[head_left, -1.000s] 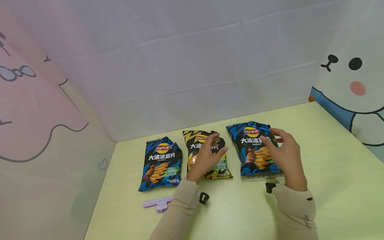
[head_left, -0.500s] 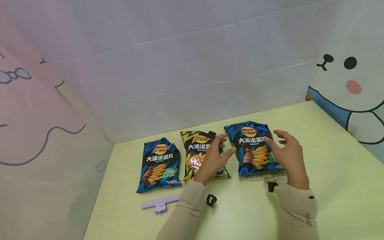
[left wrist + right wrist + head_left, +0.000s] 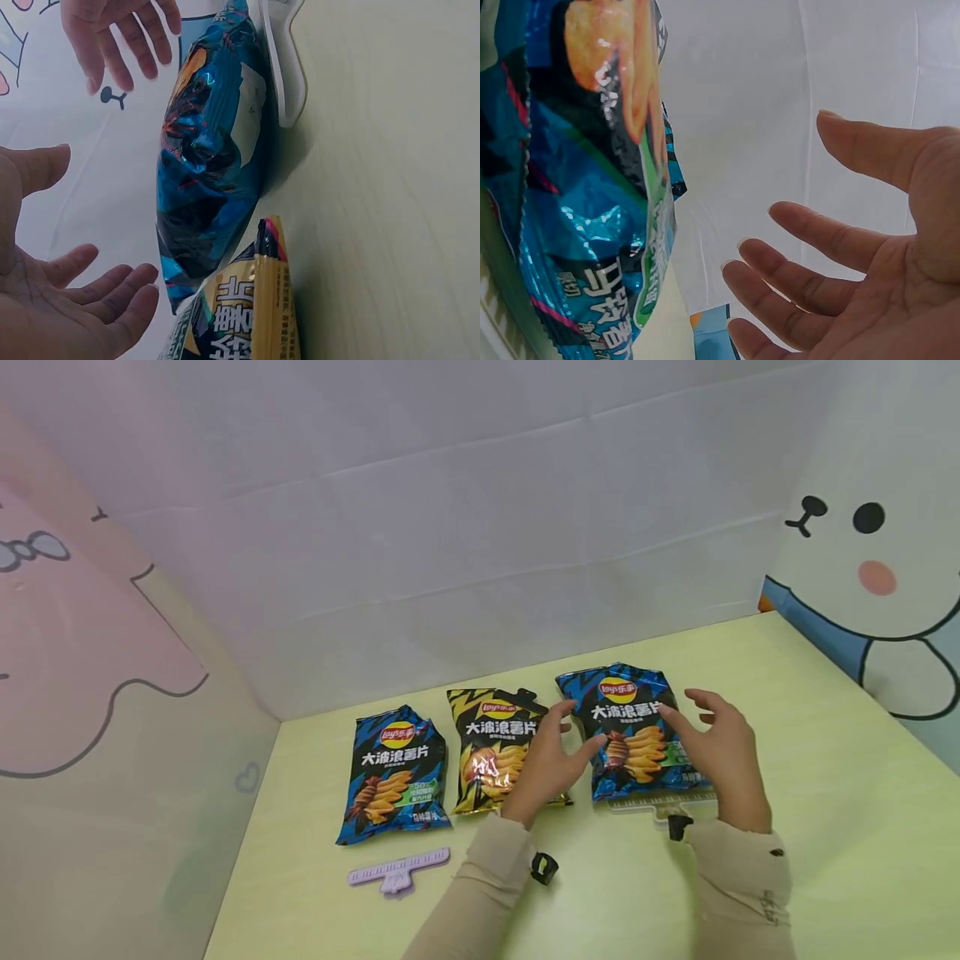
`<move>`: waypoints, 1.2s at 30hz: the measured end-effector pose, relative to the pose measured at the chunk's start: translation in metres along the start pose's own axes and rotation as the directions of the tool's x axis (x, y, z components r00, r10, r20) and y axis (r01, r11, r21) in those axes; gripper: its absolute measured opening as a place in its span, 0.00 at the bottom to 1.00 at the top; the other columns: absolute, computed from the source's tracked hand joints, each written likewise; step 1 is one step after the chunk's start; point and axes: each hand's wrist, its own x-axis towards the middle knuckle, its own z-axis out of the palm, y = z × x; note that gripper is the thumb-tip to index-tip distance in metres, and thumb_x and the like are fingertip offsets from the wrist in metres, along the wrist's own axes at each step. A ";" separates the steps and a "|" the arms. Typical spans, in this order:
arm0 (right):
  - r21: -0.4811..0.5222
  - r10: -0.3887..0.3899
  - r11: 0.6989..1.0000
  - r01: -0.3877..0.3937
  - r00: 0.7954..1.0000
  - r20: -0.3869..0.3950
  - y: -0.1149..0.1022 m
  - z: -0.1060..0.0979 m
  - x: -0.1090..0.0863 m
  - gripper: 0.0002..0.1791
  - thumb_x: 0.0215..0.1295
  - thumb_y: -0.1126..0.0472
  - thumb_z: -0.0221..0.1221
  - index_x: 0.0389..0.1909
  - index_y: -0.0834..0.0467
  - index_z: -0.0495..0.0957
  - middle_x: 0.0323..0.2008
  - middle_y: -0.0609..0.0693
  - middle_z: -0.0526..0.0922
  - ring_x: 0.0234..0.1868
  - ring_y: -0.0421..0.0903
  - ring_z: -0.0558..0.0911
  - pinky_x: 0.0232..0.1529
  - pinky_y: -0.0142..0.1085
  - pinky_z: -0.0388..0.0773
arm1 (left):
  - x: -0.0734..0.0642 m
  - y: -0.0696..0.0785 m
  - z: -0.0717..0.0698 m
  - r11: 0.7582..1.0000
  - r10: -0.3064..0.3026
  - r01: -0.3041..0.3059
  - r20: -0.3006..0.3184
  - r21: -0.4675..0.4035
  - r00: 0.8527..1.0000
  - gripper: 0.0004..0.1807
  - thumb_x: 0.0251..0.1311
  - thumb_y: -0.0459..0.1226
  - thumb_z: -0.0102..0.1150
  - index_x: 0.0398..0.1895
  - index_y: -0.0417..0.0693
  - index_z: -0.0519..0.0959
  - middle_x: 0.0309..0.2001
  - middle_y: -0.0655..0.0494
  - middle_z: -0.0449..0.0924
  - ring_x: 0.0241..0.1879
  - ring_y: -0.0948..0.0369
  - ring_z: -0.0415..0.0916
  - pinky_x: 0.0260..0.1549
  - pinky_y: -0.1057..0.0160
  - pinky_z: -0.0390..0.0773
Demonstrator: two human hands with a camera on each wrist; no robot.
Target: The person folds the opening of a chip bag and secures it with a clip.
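My left hand (image 3: 551,764) hovers between the yellow-and-black chip bag (image 3: 483,764) and the right-hand blue chip bag (image 3: 626,735), holding nothing. In the left wrist view its fingers are spread beside the blue bag (image 3: 206,150), and the yellow bag's crimped end shows below. My right hand (image 3: 723,756) hangs near the right side of that blue bag. The right wrist view shows its fingers (image 3: 802,277) loosely bent and apart from the bag (image 3: 600,187). A pale bag clip (image 3: 652,803) lies at the blue bag's lower edge, partly hidden beneath it.
Another blue chip bag (image 3: 393,772) lies at the left of the pale yellow table (image 3: 600,893). In front of it lies a purple bag clip (image 3: 397,870). A black clip (image 3: 522,699) is by the yellow bag's top. A white cloth wall (image 3: 450,568) stands behind.
My left hand has moved right from over the yellow bag toward the right-hand blue bag, uncovering more of the yellow bag and the purple clip. My right hand has shifted slightly away from the blue bag.
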 end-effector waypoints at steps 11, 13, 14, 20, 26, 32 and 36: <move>0.001 0.009 1.000 -0.009 1.000 0.014 0.001 0.002 0.002 0.42 0.74 0.38 0.51 0.78 0.60 0.56 0.75 0.70 0.58 0.73 0.71 0.62 0.66 0.68 0.66 | 0.000 -0.001 0.008 1.000 0.003 -0.003 0.016 -0.011 1.000 0.41 0.69 0.54 0.58 0.79 0.52 0.54 0.78 0.50 0.57 0.72 0.49 0.67 0.66 0.43 0.72; -0.002 0.019 1.000 -0.019 0.999 0.029 0.002 0.002 0.003 0.43 0.74 0.37 0.50 0.78 0.60 0.55 0.76 0.71 0.57 0.73 0.71 0.62 0.66 0.68 0.66 | 0.000 0.000 0.011 1.000 -0.008 0.008 0.009 -0.020 1.000 0.41 0.69 0.55 0.58 0.79 0.53 0.54 0.78 0.51 0.57 0.72 0.49 0.67 0.66 0.43 0.72; -0.004 0.023 1.000 -0.023 0.999 0.037 0.002 0.002 0.003 0.43 0.74 0.37 0.50 0.78 0.61 0.54 0.76 0.71 0.57 0.73 0.72 0.61 0.66 0.68 0.66 | 0.000 0.000 0.013 1.000 -0.018 0.018 0.005 -0.024 1.000 0.41 0.68 0.55 0.58 0.79 0.55 0.54 0.78 0.51 0.57 0.72 0.49 0.66 0.66 0.43 0.72; -0.031 0.034 0.999 -0.032 0.996 0.082 0.005 0.004 0.006 0.44 0.74 0.37 0.50 0.78 0.62 0.53 0.76 0.72 0.55 0.73 0.73 0.61 0.66 0.67 0.67 | 0.002 0.002 0.023 0.998 -0.063 0.063 -0.006 -0.020 0.998 0.43 0.67 0.57 0.58 0.79 0.58 0.53 0.77 0.49 0.58 0.73 0.49 0.65 0.66 0.41 0.72; -0.054 0.047 0.998 -0.042 0.994 0.100 0.009 0.009 0.009 0.45 0.73 0.38 0.53 0.78 0.63 0.51 0.76 0.73 0.53 0.73 0.74 0.59 0.67 0.67 0.65 | 0.002 0.001 0.029 0.996 -0.078 0.078 0.000 -0.051 0.997 0.44 0.67 0.57 0.58 0.80 0.54 0.52 0.77 0.46 0.60 0.74 0.47 0.64 0.68 0.40 0.69; -0.062 0.046 0.997 -0.040 0.993 0.106 0.013 0.009 0.012 0.50 0.71 0.44 0.59 0.79 0.66 0.45 0.76 0.75 0.50 0.74 0.76 0.55 0.69 0.69 0.60 | 0.003 0.004 0.032 0.984 -0.128 0.128 0.008 -0.124 0.992 0.42 0.67 0.56 0.59 0.79 0.56 0.53 0.77 0.46 0.58 0.75 0.45 0.62 0.68 0.38 0.68; -0.057 0.062 0.997 -0.055 0.989 0.134 0.016 0.009 0.013 0.52 0.70 0.45 0.60 0.79 0.68 0.41 0.76 0.76 0.49 0.74 0.77 0.54 0.70 0.69 0.58 | 0.005 0.006 0.033 0.974 -0.148 0.147 0.008 -0.173 0.989 0.42 0.68 0.54 0.59 0.79 0.57 0.52 0.79 0.46 0.55 0.76 0.44 0.59 0.70 0.37 0.65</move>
